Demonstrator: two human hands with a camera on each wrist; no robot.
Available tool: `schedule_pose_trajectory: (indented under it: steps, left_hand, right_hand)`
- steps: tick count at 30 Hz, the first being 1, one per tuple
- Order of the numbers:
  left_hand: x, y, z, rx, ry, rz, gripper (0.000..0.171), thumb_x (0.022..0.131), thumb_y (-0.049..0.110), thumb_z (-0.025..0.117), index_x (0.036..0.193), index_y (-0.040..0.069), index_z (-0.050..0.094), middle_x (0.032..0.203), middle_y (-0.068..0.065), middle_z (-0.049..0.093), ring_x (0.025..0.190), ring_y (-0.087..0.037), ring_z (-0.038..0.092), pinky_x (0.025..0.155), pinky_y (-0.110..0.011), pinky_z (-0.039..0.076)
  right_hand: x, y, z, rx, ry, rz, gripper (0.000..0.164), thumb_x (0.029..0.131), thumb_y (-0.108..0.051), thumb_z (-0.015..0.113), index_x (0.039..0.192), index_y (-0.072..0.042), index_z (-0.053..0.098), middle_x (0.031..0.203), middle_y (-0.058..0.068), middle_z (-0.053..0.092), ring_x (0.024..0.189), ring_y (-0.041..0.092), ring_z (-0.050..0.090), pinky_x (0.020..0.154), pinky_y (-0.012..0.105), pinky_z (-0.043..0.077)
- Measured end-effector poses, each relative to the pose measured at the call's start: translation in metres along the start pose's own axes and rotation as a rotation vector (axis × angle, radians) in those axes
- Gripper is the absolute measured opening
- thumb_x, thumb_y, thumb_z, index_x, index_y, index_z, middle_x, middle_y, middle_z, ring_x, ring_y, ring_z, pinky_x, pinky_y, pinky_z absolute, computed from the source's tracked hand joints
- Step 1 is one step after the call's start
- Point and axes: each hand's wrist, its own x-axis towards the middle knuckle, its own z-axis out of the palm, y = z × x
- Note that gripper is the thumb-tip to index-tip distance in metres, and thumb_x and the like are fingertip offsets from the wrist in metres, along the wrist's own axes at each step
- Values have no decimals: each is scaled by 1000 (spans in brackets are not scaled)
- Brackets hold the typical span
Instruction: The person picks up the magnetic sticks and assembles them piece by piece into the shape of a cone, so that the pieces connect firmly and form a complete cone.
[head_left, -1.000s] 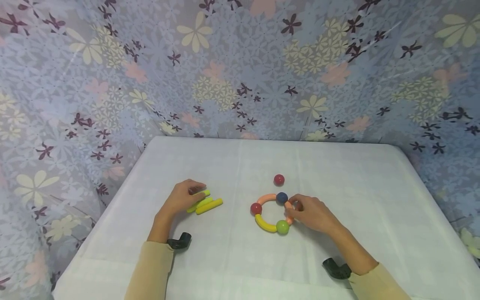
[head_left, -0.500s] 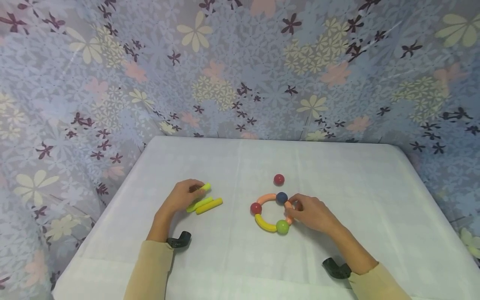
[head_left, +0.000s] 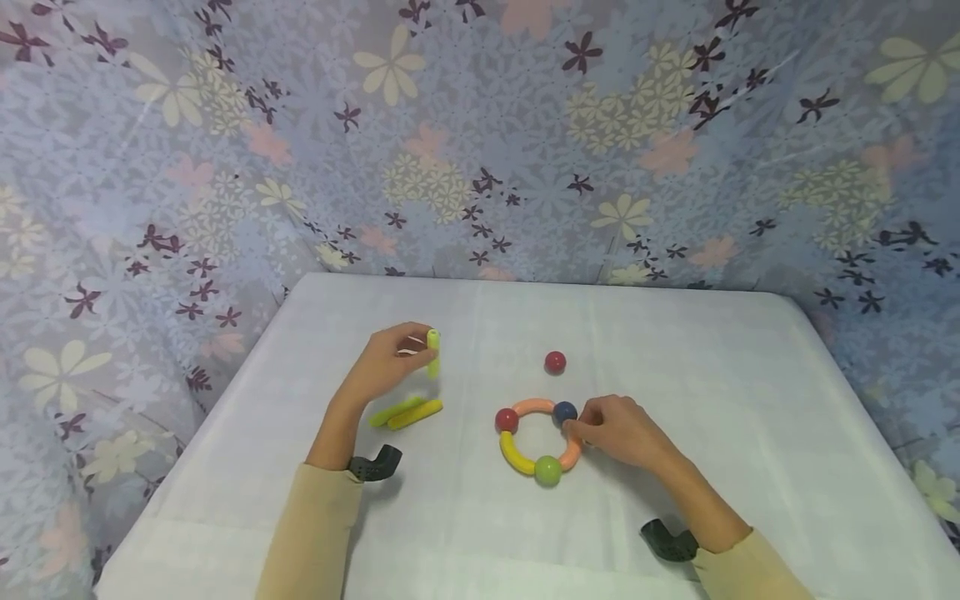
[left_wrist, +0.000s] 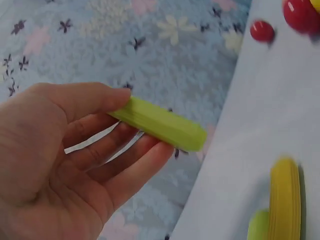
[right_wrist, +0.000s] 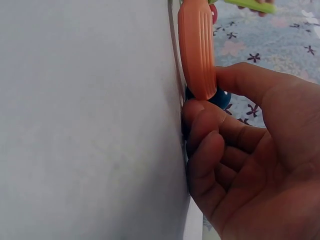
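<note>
Ring (head_left: pixel 517 454) of balls and curved pieces sits about midway between tabletop's (head_left: pixel 712 358) left and right edges; cannot tell if all of it rests flat. Right hand (head_left: pixel 618 429) pinches its orange piece (right_wrist: pixel 196 47) beside blue ball (head_left: pixel 565 414), spare fingers curled in. Left hand (head_left: pixel 386 362), fingers loosely bent, holds lime tube (head_left: pixel 433 354) above tabletop, left of ring; yellow tube (head_left: pixel 423 412) lies lower, towards left edge. Red ball (head_left: pixel 555 362) loose between ring and far edge. My judgement: light right-hand pinch, no twisting, lest joints part; lime tube best gripped by one end, other end unobstructed.
</note>
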Motion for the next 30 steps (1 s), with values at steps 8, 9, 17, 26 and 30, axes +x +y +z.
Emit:
schedule_pose_trajectory:
  steps: [8,9,17,26,30]
  left_hand:
    - [4,16,14,-74,-51,18,35,88,28,71,119,15,64,112,2,64,102,-17,62,82,-39,53]
    - [5,17,16,-75,-54,19,35,88,29,71,119,15,65,112,3,64,102,-16,62,82,-39,53]
    - [12,22,43,-41,-110,22,33,87,34,71,116,20,65,104,8,65,99,-11,61,81,-34,53]
    - [9,28,61,-14,-114,34,31,87,37,71,116,25,65,106,13,64,97,-7,60,86,-35,51]
    - [10,29,64,-36,-132,53,28,86,34,72,112,25,67,104,12,64,96,-7,61,82,-34,52]
  right_hand:
    - [-3,-4,0,-6,-6,12,30,83,-44,71,72,-16,69,62,0,56,59,17,47,50,28,34]
    - [-3,-5,0,-6,-5,11,30,83,-44,71,72,-16,69,61,-1,55,58,17,47,50,28,33]
    - [-8,-4,5,20,-40,-56,40,87,-45,66,59,-17,65,49,-3,48,46,13,38,44,25,24]
    - [-9,0,7,11,-50,-107,37,86,-48,68,62,-20,65,52,-5,53,49,12,42,44,25,27]
    - [-9,0,5,18,-34,-107,34,84,-48,70,68,-19,65,57,-4,54,53,13,45,46,26,31]
